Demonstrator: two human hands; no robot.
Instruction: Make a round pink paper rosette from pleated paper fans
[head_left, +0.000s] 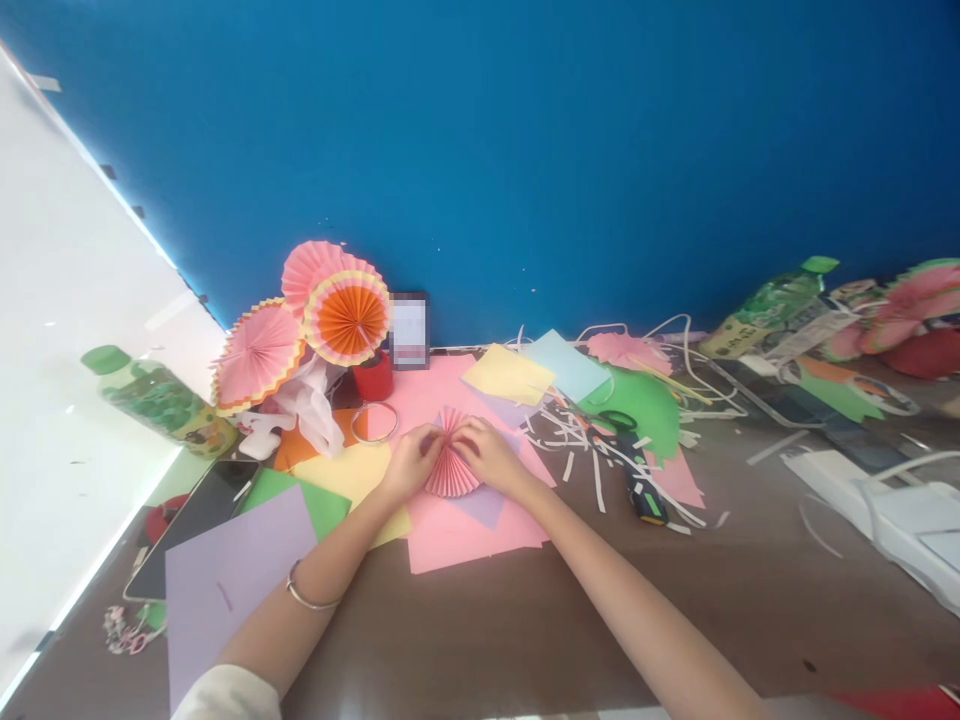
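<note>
A pleated pink paper rosette (451, 474) is fanned into a disc above the pink sheets (465, 545) on the table. My left hand (411, 462) pinches its left side near the centre. From the right, my right hand (486, 456) grips it close to the centre too, its fingertips almost meeting those of the left. The fingers cover part of the rosette's middle. A purple sheet (491, 508) lies beneath it, one corner sticking out. Left of my left hand rests a silver ring-shaped bangle (375, 423).
Finished rosettes (346, 318) stand by a red cup (373, 377) at the back left. A green-capped bottle (161, 400) and dark phone (202, 525) lie left. Paper strips (574, 428), a utility knife (645, 485) and a white power strip (855, 505) are on the right.
</note>
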